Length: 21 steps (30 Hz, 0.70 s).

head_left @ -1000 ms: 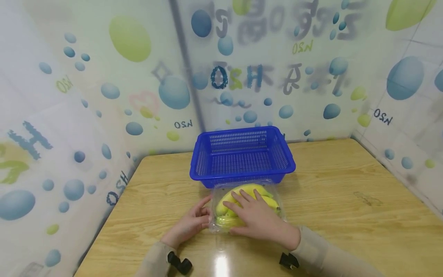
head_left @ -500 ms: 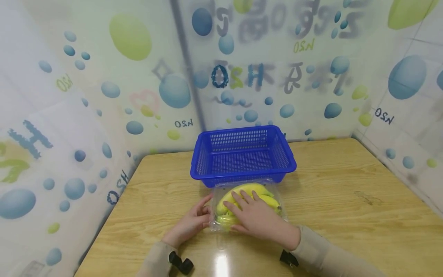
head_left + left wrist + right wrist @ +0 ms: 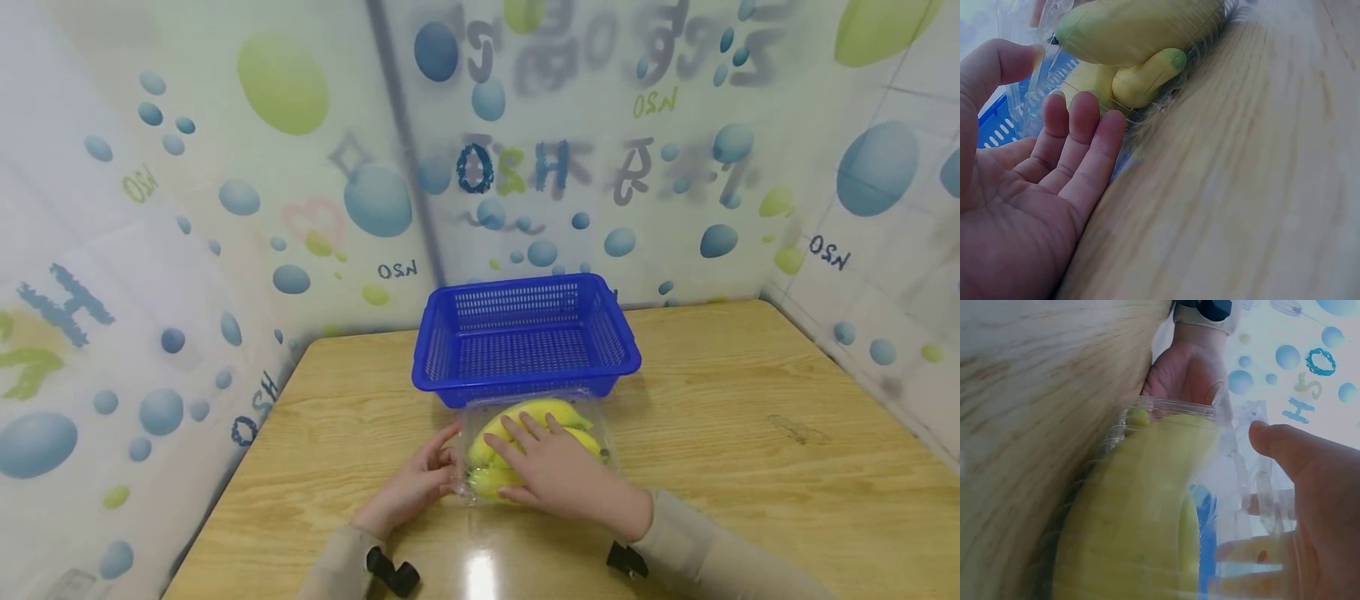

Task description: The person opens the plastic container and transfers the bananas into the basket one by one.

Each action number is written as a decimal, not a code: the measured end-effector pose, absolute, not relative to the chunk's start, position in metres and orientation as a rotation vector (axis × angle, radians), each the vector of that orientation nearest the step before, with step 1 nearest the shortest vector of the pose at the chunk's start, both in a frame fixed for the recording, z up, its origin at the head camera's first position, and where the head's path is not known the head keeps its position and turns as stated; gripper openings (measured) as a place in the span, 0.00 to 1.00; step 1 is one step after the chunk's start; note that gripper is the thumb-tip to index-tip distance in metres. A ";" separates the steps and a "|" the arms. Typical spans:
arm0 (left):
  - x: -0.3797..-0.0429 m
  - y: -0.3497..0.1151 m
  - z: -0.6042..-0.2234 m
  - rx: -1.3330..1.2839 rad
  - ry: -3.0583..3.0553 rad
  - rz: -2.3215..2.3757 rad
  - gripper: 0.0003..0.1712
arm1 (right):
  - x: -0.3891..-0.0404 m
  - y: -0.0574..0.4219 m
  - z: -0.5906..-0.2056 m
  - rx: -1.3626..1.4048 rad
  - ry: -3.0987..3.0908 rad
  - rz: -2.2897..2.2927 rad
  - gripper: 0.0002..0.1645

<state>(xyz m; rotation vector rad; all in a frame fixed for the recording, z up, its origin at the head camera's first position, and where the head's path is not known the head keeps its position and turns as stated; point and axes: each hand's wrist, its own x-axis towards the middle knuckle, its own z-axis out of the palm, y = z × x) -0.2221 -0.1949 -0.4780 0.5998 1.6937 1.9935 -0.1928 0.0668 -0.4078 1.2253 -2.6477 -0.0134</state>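
Note:
A clear plastic clamshell box (image 3: 468, 497) with several yellow bananas (image 3: 491, 481) inside lies on the table in front of the blue basket. My right hand (image 3: 562, 471) rests on top of the box with its fingers spread. In the right wrist view, its fingers (image 3: 1254, 550) show through the clear plastic, and the thumb stays outside along the side. At the box's left end is my left hand (image 3: 412, 483), palm turned toward it. In the left wrist view, its fingers (image 3: 1088, 134) are loosely bent against the plastic, with the thumb near the rim.
Directly behind the box stands a blue perforated basket (image 3: 525, 350) with nothing in it. The wooden table (image 3: 720, 433) extends to both sides. A patterned curtain wall (image 3: 300, 192) with blue and green spots closes off the back and sides.
Both hands stay nearly in place. The banana at the box's front edge shows more plainly, with less glare from the plastic over it.

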 end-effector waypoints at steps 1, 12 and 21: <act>-0.222 -0.195 -0.478 0.601 1.698 1.993 0.46 | -0.193 0.067 -0.408 1.224 -2.643 -0.015 0.40; -0.220 -0.194 -0.478 0.585 1.683 2.000 0.46 | -0.193 0.074 -0.402 1.242 -2.692 0.050 0.43; -0.218 -0.194 -0.472 0.550 1.789 1.949 0.48 | -0.196 0.083 -0.388 1.228 -2.623 0.162 0.39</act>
